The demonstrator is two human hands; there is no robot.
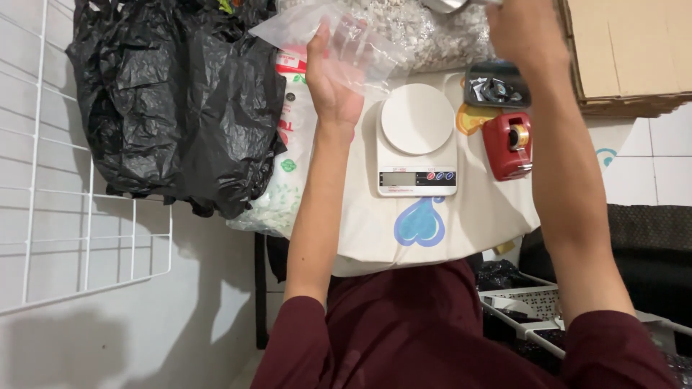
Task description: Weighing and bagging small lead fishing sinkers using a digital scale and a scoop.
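Observation:
My left hand (333,79) holds a small clear plastic bag (364,50) up above the table, its mouth toward the far side. My right hand (520,29) reaches to the top edge of the view and grips a shiny metal scoop (453,5), only partly visible. Under both hands lies a large clear sack of pale small chunks (432,36). A white kitchen scale (417,140) with a round platform sits between my forearms on a cream cloth with a blue heart (461,223).
A red tape dispenser (508,144) and a black tray of small parts (496,86) sit right of the scale. Black plastic bags (180,101) hang on a white wire rack (79,238) at left. A cardboard box (627,50) stands at upper right; a white basket (533,306) lies lower right.

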